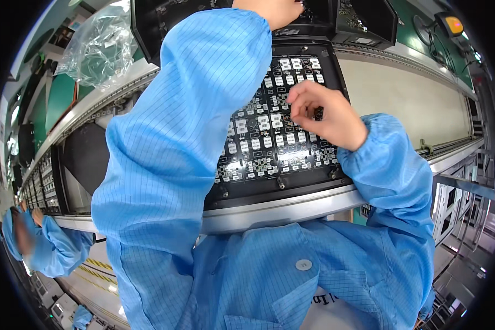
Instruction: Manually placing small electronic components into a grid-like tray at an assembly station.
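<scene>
A circuit board panel [267, 142] with rows of white and small dark parts lies in a black carrier tray [247, 196] in front of me. Above its right half hovers my right hand [327, 114], thumb and fingers curled together in a pinch. Whatever may be between those fingertips is too small to make out. My left arm stretches across the left of the panel and hides part of it. At the top edge, my left hand [272, 11] reaches over black bins [313, 25] beyond the tray; its fingers are mostly cut off by the picture's edge.
Metal conveyor rails [275, 215] run left to right along the tray. A black bin of small parts [366, 19] stands at the back right, a clear plastic bag [100, 47] at the back left. A yellow-orange device [450, 25] sits far right. Another person [55, 247] works at far left.
</scene>
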{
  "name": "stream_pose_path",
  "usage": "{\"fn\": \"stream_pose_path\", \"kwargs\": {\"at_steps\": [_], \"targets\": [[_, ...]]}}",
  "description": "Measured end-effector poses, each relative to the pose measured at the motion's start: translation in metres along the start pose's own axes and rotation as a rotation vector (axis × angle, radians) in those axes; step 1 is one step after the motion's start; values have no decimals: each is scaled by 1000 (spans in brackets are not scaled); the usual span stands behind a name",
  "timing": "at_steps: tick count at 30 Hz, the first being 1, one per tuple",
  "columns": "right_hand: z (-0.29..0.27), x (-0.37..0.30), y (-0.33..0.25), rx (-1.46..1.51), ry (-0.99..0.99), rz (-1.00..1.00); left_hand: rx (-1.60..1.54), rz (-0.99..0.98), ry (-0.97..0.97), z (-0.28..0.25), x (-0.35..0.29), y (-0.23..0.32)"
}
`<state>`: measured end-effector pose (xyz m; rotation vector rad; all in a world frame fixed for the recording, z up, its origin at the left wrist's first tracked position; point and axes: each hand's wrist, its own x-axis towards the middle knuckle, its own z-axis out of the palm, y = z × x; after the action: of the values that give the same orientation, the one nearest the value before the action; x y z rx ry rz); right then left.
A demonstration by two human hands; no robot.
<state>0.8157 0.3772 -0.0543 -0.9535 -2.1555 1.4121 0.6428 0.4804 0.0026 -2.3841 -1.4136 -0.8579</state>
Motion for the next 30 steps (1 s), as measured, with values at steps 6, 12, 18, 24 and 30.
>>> {"fn": "stream_pose_path", "kwargs": {"at_steps": [6,12,18,24,30], "targets": [[13,-1,5,-70,71,-11,-1189,-422,-231,-43,-20,13],[12,-1,6,-132,119,-71,-1205,-363,-463,-58,-70,-5],[-26,8,-11,-323,273,-280,-1331,-460,-493,-66,-101,-11],[-179,55,-5,-706,830,-200,-1414,-726,-409,-79,-136,-13],[-276,74,105,-410,919,126,-1397,-749,-362,-82,-150,-19]]}}
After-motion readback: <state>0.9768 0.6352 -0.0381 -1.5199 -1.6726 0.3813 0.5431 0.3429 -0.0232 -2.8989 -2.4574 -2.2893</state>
